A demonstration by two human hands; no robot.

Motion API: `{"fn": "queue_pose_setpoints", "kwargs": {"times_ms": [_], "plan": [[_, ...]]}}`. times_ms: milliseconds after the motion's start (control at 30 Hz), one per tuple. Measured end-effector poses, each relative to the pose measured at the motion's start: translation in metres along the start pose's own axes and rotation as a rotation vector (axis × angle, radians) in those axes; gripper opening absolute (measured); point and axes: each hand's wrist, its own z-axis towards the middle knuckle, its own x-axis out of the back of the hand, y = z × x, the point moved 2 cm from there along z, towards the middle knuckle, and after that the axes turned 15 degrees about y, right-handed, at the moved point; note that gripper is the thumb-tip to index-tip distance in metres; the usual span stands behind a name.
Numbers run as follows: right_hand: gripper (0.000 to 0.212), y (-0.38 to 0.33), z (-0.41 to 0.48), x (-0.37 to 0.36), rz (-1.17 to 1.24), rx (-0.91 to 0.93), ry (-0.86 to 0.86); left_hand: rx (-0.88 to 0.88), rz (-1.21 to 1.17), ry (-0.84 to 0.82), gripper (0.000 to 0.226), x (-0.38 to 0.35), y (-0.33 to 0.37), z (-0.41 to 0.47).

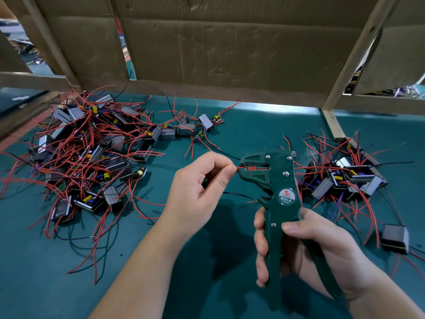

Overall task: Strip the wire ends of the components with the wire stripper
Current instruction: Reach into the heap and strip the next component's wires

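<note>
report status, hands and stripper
Left hand pinches red wire, end fed into wire stripper head. Right hand grips the handles. Left pile and right pile of components off to the sides, not in the way.

One camera sits on the person's head and looks forward and down at the green table [46, 284]. It is very near. You can read the label on the wire stripper [285, 180] in the right hand [322, 249] at 5 o'clock. You can see the thin red wire [239, 168] the left hand [197, 192] pinches near the middle. The cardboard wall [230, 42] is farther off at 12 o'clock.
</note>
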Motion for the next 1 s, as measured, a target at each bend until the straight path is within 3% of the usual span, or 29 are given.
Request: {"fn": "queue_pose_setpoints", "kwargs": {"times_ms": [467,667,800,967,1000], "plan": [[0.039,0.004,0.001,-0.001,0.002,-0.008,0.07,-0.06,0.087,-0.007,0.014,0.002,0.0,0.002],[0.034,0.011,0.006,-0.013,-0.006,0.029,0.37,-0.097,0.325,-0.051,0.022,0.001,-0.009,0.001],[0.032,0.009,0.005,-0.01,-0.006,-0.033,0.386,-0.084,0.398,-0.12,0.017,0.002,-0.017,0.001],[0.03,0.0,0.006,0.005,0.072,-0.018,0.405,-0.048,0.364,-0.023,0.002,0.019,-0.023,0.009],[0.031,-0.004,0.006,0.009,0.085,-0.006,0.418,-0.007,0.307,0.023,0.008,0.024,-0.024,0.011]]}}
